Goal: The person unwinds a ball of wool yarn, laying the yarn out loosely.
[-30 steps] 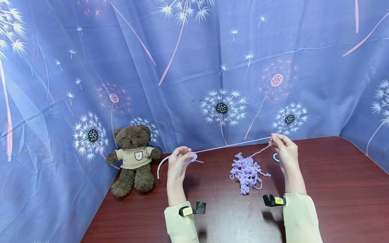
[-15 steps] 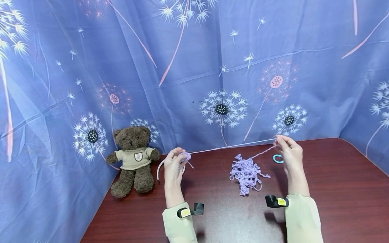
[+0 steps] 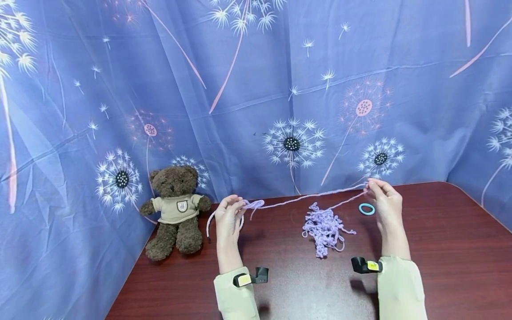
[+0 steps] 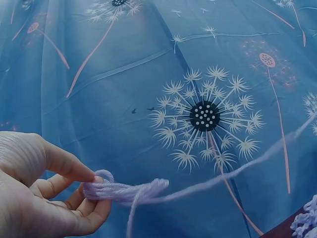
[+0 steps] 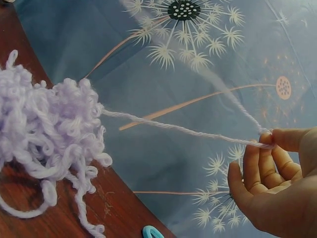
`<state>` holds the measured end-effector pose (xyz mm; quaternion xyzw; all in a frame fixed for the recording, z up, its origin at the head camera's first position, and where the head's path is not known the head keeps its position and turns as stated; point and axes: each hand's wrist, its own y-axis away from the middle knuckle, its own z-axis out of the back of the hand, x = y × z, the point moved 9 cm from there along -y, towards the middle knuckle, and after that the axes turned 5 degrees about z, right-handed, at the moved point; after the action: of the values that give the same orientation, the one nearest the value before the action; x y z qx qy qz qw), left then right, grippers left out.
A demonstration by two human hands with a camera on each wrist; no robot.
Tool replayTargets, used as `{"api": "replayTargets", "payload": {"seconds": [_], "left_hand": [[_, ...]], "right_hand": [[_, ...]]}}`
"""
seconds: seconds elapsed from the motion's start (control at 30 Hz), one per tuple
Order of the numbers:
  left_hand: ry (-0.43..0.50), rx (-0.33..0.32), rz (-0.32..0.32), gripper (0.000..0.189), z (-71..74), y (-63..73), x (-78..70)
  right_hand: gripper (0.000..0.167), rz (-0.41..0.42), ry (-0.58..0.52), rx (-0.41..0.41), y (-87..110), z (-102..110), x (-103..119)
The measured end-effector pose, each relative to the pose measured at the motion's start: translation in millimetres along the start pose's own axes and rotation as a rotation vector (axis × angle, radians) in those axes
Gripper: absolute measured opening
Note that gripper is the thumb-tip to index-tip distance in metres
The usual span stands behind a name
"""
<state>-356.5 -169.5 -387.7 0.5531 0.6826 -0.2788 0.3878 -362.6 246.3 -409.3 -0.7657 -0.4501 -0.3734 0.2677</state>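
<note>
My left hand point(image 3: 229, 220) pinches a small looped bundle of lilac yarn point(image 4: 126, 192) between thumb and fingers, and a short tail hangs from it. From that bundle a strand point(image 3: 304, 197) runs across to my right hand point(image 3: 386, 206), sagging slightly. The right thumb and fingertips pinch the strand, which doubles back from there down to a tangled heap of lilac yarn point(image 3: 324, 229) on the table. In the right wrist view the curly heap point(image 5: 47, 124) fills the left side, with the two stretches of yarn meeting at my fingertips.
A brown teddy bear point(image 3: 176, 209) in a beige shirt sits at the back left of the dark red table point(image 3: 296, 284). Beside it a white cord-like loop point(image 3: 210, 222) is partly hidden behind my left hand. A turquoise ring point(image 3: 366, 209) lies near my right hand. A blue dandelion-print curtain point(image 3: 248, 111) hangs behind.
My right hand has moved a little to the right, uncovering the turquoise ring. My left hand shifted slightly left. The strand, taut before, now sags, and the bundle extends further from the left fingers.
</note>
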Motion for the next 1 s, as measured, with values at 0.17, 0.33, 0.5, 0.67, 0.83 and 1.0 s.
{"api": "replayTargets", "payload": {"seconds": [0.17, 0.33, 0.5, 0.67, 0.83, 1.0], "left_hand": [[-0.003, -0.001, 0.004, 0.025, -0.1, -0.3, 0.2], [-0.007, 0.029, 0.004, 0.025, -6.3, 0.4, 1.7], [-0.021, 0.06, 0.016, 0.025, -16.6, 2.8, 4.7], [-0.037, 0.076, 0.011, 0.025, -27.3, 6.5, 6.6], [-0.044, 0.101, -0.005, 0.026, -39.8, 10.4, 6.5], [-0.04, 0.124, -0.023, 0.028, -50.4, 14.3, 4.7]], "right_hand": [[0.016, 0.013, 0.011, 0.037, 0.3, -2.0, -0.6], [0.016, 0.016, 0.101, 0.086, 2.3, -9.2, -3.8], [0.019, 0.012, 0.214, 0.082, 7.5, -17.3, -6.0], [0.019, 0.069, 0.227, 0.123, 8.9, -25.0, -8.1], [0.011, 0.127, 0.312, 0.181, 7.3, -33.6, -16.5], [0.01, 0.063, 0.519, 0.213, 17.6, -53.9, -24.0]]}}
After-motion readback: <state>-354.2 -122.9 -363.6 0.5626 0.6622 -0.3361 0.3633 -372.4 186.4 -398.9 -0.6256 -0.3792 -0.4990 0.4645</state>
